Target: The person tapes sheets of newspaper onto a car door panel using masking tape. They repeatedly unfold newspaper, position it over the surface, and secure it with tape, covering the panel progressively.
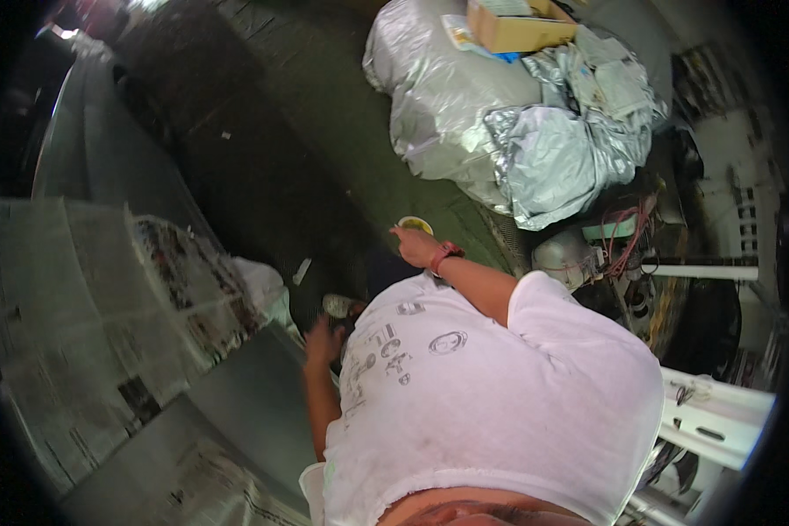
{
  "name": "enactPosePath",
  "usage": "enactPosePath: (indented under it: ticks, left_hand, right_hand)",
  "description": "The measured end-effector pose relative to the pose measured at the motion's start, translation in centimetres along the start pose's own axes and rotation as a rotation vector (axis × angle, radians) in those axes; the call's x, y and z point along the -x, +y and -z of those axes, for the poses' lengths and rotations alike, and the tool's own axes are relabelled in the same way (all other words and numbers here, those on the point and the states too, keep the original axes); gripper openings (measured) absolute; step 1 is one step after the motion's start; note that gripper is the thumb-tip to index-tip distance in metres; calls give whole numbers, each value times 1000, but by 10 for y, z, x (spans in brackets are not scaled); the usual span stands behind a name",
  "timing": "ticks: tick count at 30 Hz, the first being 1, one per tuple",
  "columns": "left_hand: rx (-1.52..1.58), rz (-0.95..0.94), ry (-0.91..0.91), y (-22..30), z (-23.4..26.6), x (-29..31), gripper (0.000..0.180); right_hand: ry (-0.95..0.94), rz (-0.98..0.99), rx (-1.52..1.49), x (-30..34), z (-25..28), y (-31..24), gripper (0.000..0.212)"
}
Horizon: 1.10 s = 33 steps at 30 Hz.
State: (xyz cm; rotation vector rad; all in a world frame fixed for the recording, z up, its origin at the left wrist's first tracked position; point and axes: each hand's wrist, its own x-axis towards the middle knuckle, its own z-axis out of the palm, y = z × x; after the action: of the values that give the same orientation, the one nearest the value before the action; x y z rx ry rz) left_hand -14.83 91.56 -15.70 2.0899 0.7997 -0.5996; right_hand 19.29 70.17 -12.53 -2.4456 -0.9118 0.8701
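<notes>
Dim cluttered workspace, dark greenish floor running up the middle. Person in a printed white T-shirt fills the lower centre, seen from above. Left side: large grey panel, mostly under creased, pale translucent sheeting; another long grey curved body behind it. Top right: big bulky pile under silvery sheeting, open cardboard box on top. Right edge: white metal beam, and above it a rounded silver object beside a tangle of red cables and a pale green item. Crumpled white wad at the edge of the covered panel; small pale scrap on the floor near it.

Right hand, red band at the wrist, reaches forward over the floor, right at the near side of a small round tub with a pale rim and yellow-green inside. Fingers partly bent, one pointing left; can't tell if they grip the tub or just overlap it. Left hand low beside the grey panel, blurred, near a patterned shoe-like item; finger opening and any hold can't be told.
</notes>
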Motion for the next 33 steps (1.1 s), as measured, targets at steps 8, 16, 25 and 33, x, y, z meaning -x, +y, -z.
enactPosePath:
  ticks: [8,16,25,33]
  left_hand:
    - [598,463,-210,-142,-104,60,65]
    - [587,604,-14,-65,-46,53,66]
    - [-74,71,-89,222,-32,-155,61]
    - [-21,-16,90,349,36,-246,59]
  right_hand:
    - [379,-679,-242,123,-1,146,53]
    - [545,-839,-249,145,22,317,24]
    - [808,-603,-276,80,153,396,23]
    - [1164,-532,-39,41,276,439,31]
